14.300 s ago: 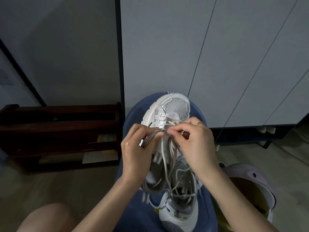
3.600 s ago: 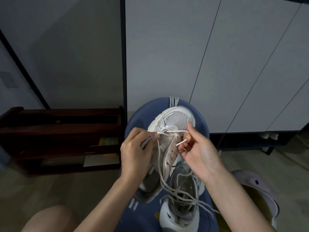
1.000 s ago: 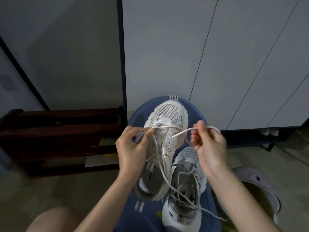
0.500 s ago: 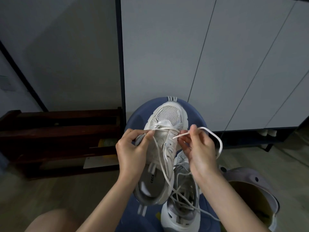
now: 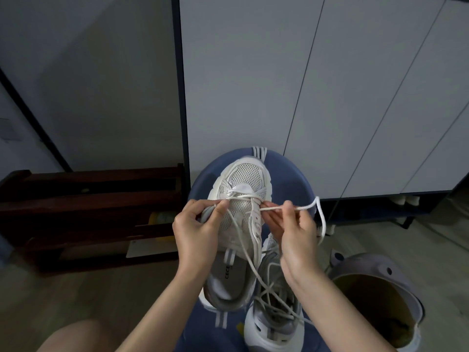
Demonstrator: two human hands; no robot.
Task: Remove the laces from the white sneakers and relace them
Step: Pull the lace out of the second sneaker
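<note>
Two hands lacing a white sneaker over a blue stool.

One white sneaker point(image 5: 241, 224) sits tilted on the blue stool point(image 5: 289, 174), toe away; the left hand point(image 5: 196, 229) grips its side, fingers curled round the upper. Right hand point(image 5: 295, 232) pinches the lace point(image 5: 307, 206) beside the eyelets. A second sneaker point(image 5: 275, 311) lies beside it, nearer the person, laces loose.

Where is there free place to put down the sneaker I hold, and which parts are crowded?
The floor between the dark wooden rack and the blue stool is bare. So is the stool's far rim beyond the held sneaker. The stool's near part is crowded: the second sneaker and loose laces lie there. The grey clog takes the floor at right.
</note>
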